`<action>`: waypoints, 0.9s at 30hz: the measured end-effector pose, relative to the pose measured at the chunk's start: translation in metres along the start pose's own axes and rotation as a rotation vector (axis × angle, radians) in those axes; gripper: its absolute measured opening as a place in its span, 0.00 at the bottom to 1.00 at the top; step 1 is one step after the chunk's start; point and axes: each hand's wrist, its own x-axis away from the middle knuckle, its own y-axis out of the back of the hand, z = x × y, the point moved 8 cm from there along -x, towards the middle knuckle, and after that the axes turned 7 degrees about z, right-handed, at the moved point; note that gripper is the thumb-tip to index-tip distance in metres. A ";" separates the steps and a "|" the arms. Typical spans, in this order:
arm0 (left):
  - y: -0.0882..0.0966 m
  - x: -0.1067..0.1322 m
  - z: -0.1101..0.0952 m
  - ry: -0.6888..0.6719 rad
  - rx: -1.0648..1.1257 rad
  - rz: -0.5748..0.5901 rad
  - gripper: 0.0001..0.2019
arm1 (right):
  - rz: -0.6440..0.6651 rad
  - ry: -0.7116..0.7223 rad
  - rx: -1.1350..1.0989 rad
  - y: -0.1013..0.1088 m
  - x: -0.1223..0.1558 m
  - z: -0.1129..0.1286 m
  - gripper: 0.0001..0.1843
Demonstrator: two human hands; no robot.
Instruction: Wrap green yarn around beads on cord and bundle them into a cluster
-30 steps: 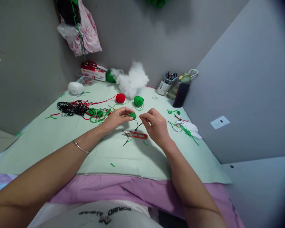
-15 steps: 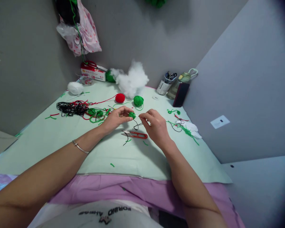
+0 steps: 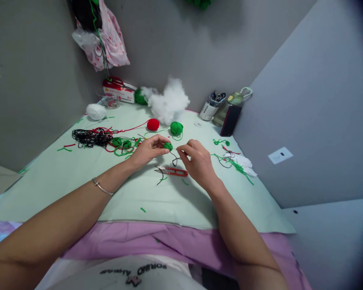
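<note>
A small green crocheted piece (image 3: 168, 146) is pinched between the thumb and fingers of my left hand (image 3: 151, 150). Just to its right, my right hand (image 3: 196, 159) is closed in a pinch on a thin needle (image 3: 174, 149), whose near end is hidden by my fingers. The needle's tip is close to the green piece; whether it has entered cannot be made out. Loops of black yarn (image 3: 176, 161) hang below the two hands. Under them on the table lie red-handled thread snips (image 3: 174, 171), with a short black strand across the blades.
Tangled black yarn (image 3: 92, 138) lies at the left. A red yarn ball (image 3: 153, 124), a green yarn ball (image 3: 176, 128) and white stuffing (image 3: 169, 100) are behind my hands. A phone (image 3: 230, 121) leans at the back right, and green scraps (image 3: 240, 166) lie at the right.
The bright needle shaft between my hands now looks thinner and darker. Both hands have hardly moved, and the table things stay where they were.
</note>
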 end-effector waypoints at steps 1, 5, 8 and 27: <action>0.000 0.000 -0.001 0.000 0.001 -0.001 0.17 | 0.000 0.000 -0.001 0.000 0.000 0.000 0.12; -0.001 0.001 -0.002 0.007 0.003 0.003 0.17 | 0.015 0.002 0.001 0.000 0.000 0.000 0.12; -0.001 0.001 -0.002 0.009 0.001 0.002 0.18 | 0.025 -0.003 0.001 -0.001 0.000 0.001 0.12; -0.006 0.000 0.005 0.061 0.168 0.071 0.19 | 0.141 -0.275 -0.731 -0.023 -0.003 -0.032 0.05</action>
